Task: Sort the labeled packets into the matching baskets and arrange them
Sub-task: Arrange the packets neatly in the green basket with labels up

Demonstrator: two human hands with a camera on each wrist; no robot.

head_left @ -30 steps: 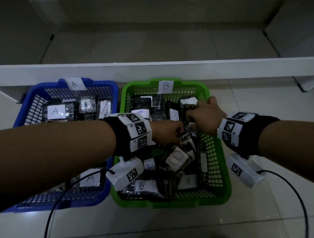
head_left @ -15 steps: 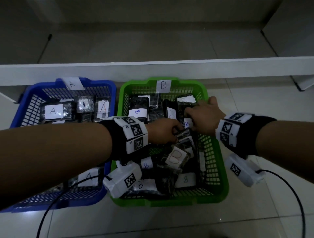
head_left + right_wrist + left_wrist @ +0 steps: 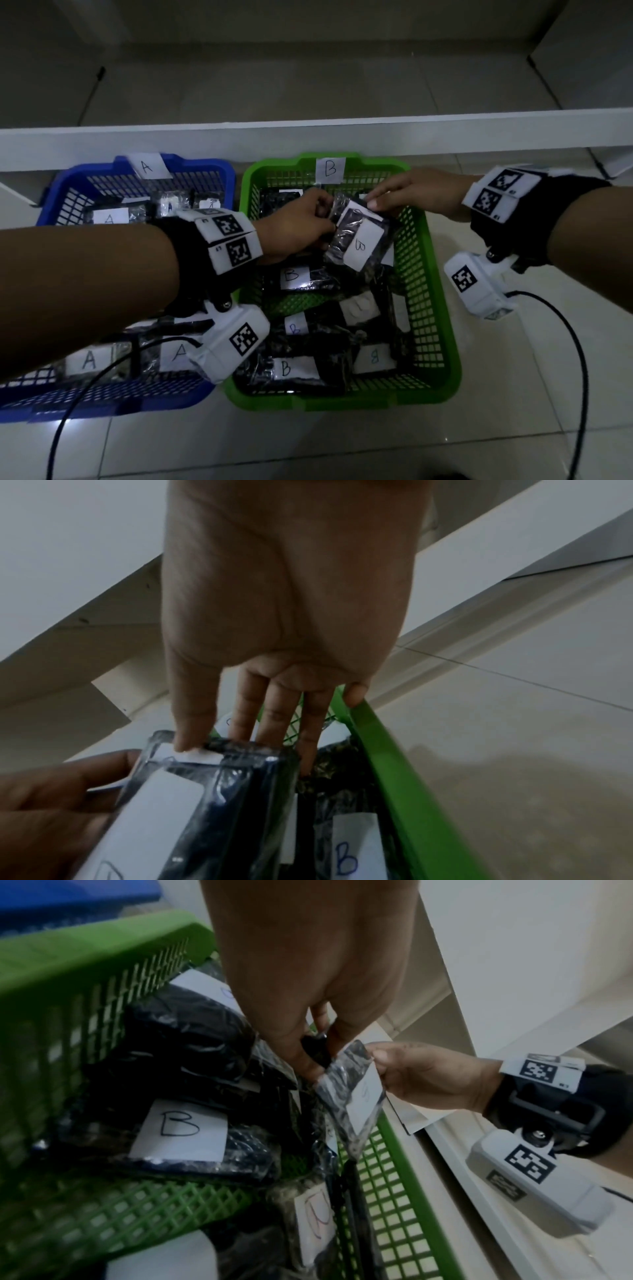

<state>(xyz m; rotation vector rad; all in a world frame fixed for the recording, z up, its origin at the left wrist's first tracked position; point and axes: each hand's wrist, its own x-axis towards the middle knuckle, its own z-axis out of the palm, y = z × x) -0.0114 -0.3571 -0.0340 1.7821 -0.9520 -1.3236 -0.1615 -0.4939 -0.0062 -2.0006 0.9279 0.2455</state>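
Note:
A dark packet with a white B label is held tilted above the far right part of the green basket, which carries a B tag. My left hand pinches the packet's left edge. My right hand pinches its far top edge, thumb on the label side and fingers behind it. The left wrist view shows the packet hanging between the left hand and the right hand. In the right wrist view, the thumb of the right hand presses the packet.
Several other B packets lie loosely in the green basket. The blue basket with an A tag stands to its left and holds A packets. A white ledge runs behind both. Black cables trail over the tiled floor.
Both hands were down among the packets in the middle of the green basket. They have risen towards its far end with one B packet held between them.

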